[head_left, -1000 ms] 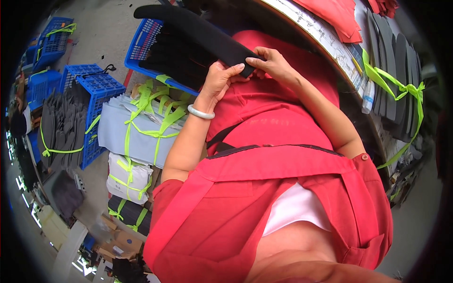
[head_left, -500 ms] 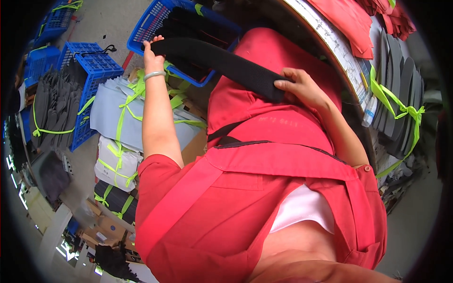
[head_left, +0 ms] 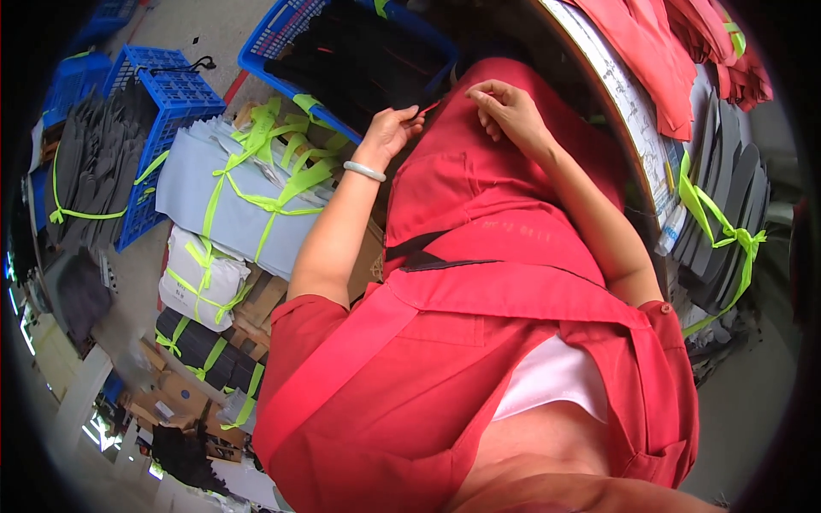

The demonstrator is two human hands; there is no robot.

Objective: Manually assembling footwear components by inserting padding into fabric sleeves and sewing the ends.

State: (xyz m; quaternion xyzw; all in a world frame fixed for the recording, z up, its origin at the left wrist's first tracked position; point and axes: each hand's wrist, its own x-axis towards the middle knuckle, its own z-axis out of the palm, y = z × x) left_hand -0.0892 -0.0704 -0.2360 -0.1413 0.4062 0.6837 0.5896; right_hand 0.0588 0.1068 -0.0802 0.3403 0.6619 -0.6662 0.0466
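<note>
- Grey cut pieces, tied in lime strap, are leaning at between 9 and 10 o'clock, against a blue crate.
- Pale-blue sheets are lying bundled at 10 o'clock; a white parcel is sitting at 9 o'clock.
- Blue basket is standing between 11 and 12 o'clock, holding many black strips.
- Left hand, wearing a pale bracelet, is hovering at 12 o'clock, just beside the basket's near edge. Change: half a second ago it was reaching out at the far end of a single strip; now it is sitting closer in, fingers curling. A thin red sliver is showing by its fingertips; whether they are pinching it, cannot tell.
- Single strip is no longer showing in either hand. Judgement: it is probably lying among the others in the basket, its handling apparently ending; which one, cannot tell.
- Right hand is hanging at 1 o'clock over the red-clad lap, fingers loosely bending, no strip showing; whether it is pinching something fine, cannot tell.
- Red cloth is lying at 2 o'clock on the table; strapped dark-grey pieces are standing nearer 3 o'clock.
</note>
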